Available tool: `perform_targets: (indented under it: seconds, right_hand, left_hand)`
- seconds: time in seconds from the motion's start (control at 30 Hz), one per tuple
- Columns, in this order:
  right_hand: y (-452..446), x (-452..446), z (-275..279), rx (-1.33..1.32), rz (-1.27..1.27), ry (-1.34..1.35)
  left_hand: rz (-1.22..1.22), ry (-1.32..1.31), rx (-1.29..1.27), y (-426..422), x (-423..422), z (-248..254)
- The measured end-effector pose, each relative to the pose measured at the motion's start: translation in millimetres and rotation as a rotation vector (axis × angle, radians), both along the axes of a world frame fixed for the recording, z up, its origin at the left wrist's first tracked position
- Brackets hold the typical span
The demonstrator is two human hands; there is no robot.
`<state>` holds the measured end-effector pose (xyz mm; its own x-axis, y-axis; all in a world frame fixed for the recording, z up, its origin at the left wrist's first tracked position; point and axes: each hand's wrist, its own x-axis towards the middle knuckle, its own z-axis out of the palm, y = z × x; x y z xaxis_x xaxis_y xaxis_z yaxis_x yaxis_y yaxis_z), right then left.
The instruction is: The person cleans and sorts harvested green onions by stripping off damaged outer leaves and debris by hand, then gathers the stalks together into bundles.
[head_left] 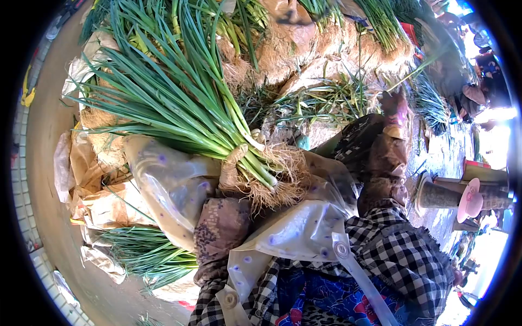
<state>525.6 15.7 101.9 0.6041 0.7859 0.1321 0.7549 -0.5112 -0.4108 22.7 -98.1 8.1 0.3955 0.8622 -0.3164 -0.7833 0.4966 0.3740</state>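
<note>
I have 1 bunch of green onions up over the lap, lying slantwise, with the leaves fanned toward the upper left and the white ends toward me. My left hand is wrapped snugly around the stems just above the roots. My right hand is raised well apart from the bunch, near the end of a thin leaf strand. It is blurred, so I can't tell whether it is closed on that strand or how wide it stands.

As for progress, I judge the held bunch to be well gathered: the stems lie together, the root ends are roughly level and the leaves look green and mostly clean. The roots are long and tangled, so they look untrimmed, and I see no tie around the stems. The leaf scraps beyond the hands suggest to me that some stripping is done.

More onions with their roots on are heaped in the pile at the top, and another bunch lies at the lower left; I can't tell which of these are finished. The clear plastic apron covers the lap below the held roots.
</note>
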Motion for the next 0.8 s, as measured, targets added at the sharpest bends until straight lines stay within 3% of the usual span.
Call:
perform_targets:
  seconds: [0.07, 0.17, 0.23, 0.27, 0.3, 0.33, 0.37, 0.4, 0.43, 0.5, 0.53, 0.57, 0.63, 0.67, 0.77, 0.8]
  right_hand:
    - [1.2, -71.0, 7.7, 0.017, 0.264, 0.446]
    - [-16.2, -206.9, 18.2, -0.090, 0.732, 1.037]
    - [-27.2, -274.6, 7.5, -0.125, 1.019, 1.373]
    - [-30.4, -298.9, -0.5, -0.140, 1.115, 1.494]
    - [-32.4, -317.6, 0.3, -0.277, 1.166, 1.018]
    - [-33.6, -334.2, 1.7, -0.293, 1.198, 1.071]
    - [-33.3, -344.2, 2.8, -0.310, 1.230, 1.123]
    - [-30.5, -344.8, 4.5, -0.402, 1.101, 1.123]
    - [-31.8, -344.1, 6.2, -0.187, 0.996, 1.184]
    - [-21.7, -341.9, 8.5, 0.153, 1.075, 1.318]
    - [-24.6, -336.2, 21.2, -0.088, 0.794, 1.279]
    - [-26.7, -328.9, 24.5, -0.126, 0.802, 1.397]
    - [-36.3, -322.8, 23.1, -0.137, 0.920, 1.172]
    - [-41.0, -324.4, 10.1, 0.031, 1.064, 1.101]
    - [-73.3, -341.6, 19.8, 0.196, 1.218, 0.547]
    - [-79.2, -340.3, 2.2, 0.376, 1.235, 0.241]
  left_hand:
    - [-0.101, -0.060, 0.021, 2.3, -3.2, 44.7]
    - [-0.079, -0.050, 0.192, 11.6, 6.7, 31.0]
    - [0.067, 0.085, 0.005, -0.3, 13.6, 50.1]
    - [-0.013, 0.122, 0.005, -0.6, 1.2, 20.2]
    - [-0.092, 0.158, 0.005, 0.2, -11.4, -9.7]
    - [0.061, 0.128, -0.096, -4.9, 5.0, 29.3]
    - [0.030, 0.122, 0.034, -0.3, -3.5, -27.8]
    - [0.014, 0.122, 0.045, 1.8, -5.5, -35.2]
    - [-0.004, 0.126, 0.035, 2.4, -6.8, -42.6]
    - [-0.043, 0.131, 0.009, 2.8, -10.2, -36.1]
    - [-0.069, 0.141, -0.002, 3.3, -13.5, -35.3]
    - [-0.094, 0.146, -0.012, 3.7, -15.3, -31.3]
    - [-0.133, 0.145, -0.029, 4.1, -17.4, -22.7]
    - [-0.153, 0.138, -0.034, 4.4, -19.2, -16.6]
    - [0.072, -0.006, -0.061, -5.8, -2.4, 39.1]
    - [0.124, -0.064, -0.058, -8.1, 4.7, 67.0]
